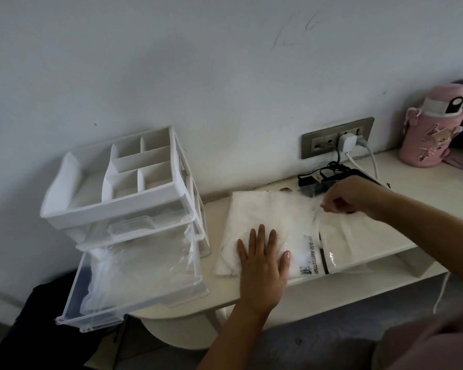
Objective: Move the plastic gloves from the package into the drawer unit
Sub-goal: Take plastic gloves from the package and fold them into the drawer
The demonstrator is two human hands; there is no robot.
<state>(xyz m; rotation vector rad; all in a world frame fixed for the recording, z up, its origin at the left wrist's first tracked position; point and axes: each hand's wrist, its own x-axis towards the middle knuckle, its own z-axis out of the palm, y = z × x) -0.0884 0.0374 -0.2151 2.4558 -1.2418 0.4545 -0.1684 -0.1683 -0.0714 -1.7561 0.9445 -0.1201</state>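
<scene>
A clear plastic package full of white plastic gloves lies flat on the cream table, its printed strip near the front edge. My left hand presses flat on the package's front part, fingers straight. My right hand is at the package's far right side, fingers curled and pinching thin clear plastic there. The white drawer unit stands on the table's left end. Its bottom clear drawer is pulled out and holds a layer of clear plastic gloves.
The unit's top is a divided tray. A wall socket with a white plug and cables sits behind the package, with a black adapter beside my right hand. A pink bottle stands at the far right. The open drawer overhangs the table's edge.
</scene>
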